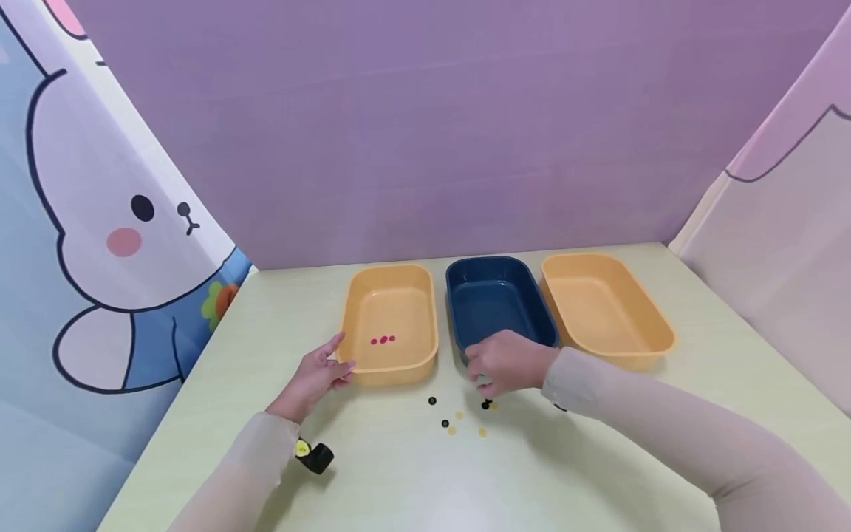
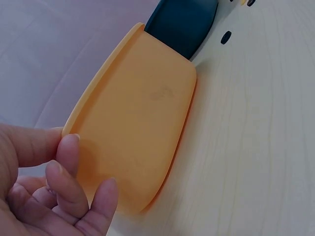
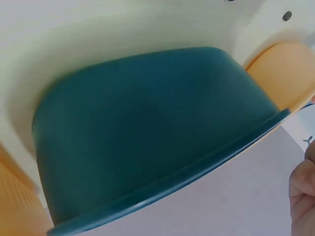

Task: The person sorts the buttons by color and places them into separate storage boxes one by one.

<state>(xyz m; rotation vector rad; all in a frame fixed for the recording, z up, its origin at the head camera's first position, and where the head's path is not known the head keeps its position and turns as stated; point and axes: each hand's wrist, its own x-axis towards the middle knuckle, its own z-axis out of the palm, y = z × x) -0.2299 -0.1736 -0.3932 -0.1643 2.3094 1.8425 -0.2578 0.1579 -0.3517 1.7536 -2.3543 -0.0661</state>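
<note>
My left hand (image 1: pixel 314 377) grips the near left corner of the left yellow plastic tray (image 1: pixel 394 377), thumb and forefinger at its rim in the left wrist view. Several small pink discs (image 1: pixel 383 340) lie inside that tray. Over the near end of the dark blue tray (image 1: pixel 492 299) is my right hand (image 1: pixel 508 362), fingers bent downward; I cannot tell whether it holds anything. Just a bit of this hand (image 3: pixel 302 189) shows in the right wrist view. On the table below it lie black buttons (image 1: pixel 432 400) and pale yellow discs (image 1: pixel 482 432).
A second yellow tray (image 1: pixel 605 314) stands right of the blue one, close beside it. All three stand in a row on the pale table (image 1: pixel 385 480), before a purple backdrop (image 1: pixel 425 148). A black wrist device (image 1: pixel 315 458) hangs beneath the left sleeve.
</note>
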